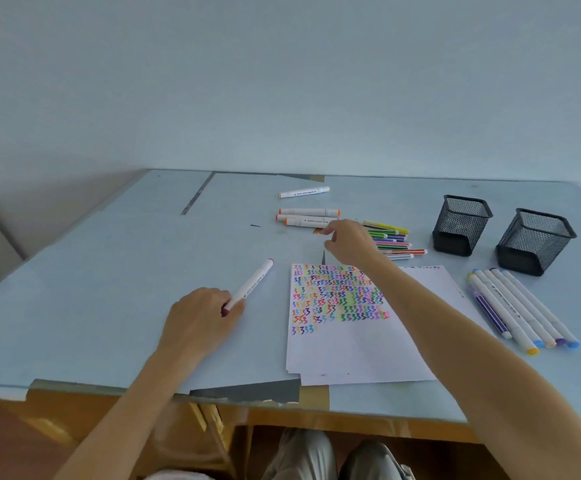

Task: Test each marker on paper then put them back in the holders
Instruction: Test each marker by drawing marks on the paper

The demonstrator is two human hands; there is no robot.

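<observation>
left hand (200, 315) gripping a white marker (252, 285) on the table (109, 258) | right hand (349, 242) – fingers curled over the orange markers (308, 216), can't tell if it's holding one

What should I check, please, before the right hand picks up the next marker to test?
1. Left hand grips the red-capped marker: ok.
2. Right hand free to pick: cannot tell; its fingers are curled near the orange-capped markers, with something small and brown at the fingertips.
3. Blank room on the test paper: ok, the lower part is unmarked.
4. Mesh holders upright and open: ok, both.
5. Holders ready to receive markers: ok, none seen inside.
6. Thin coloured markers within reach: ok, they lie just right of that hand.
</observation>
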